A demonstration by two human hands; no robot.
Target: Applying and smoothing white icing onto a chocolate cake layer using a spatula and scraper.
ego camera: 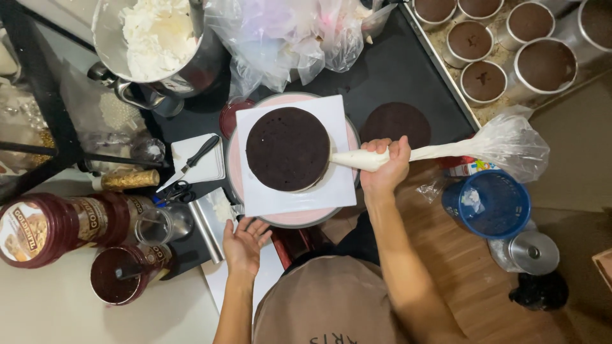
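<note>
Squeezing a white piping bag [408,153], the right hand [386,167] is closed round its lower part, the tip touching the right edge of a dark round cake layer [288,148]. The layer sits on a square white board [296,191] atop a pink turntable [299,218] on the black table [389,76]. The left hand [245,241] rests open, fingers at the turntable's near rim, holding nothing. Piping well here likely calls for steady pressure and slow, even rotation.
</note>
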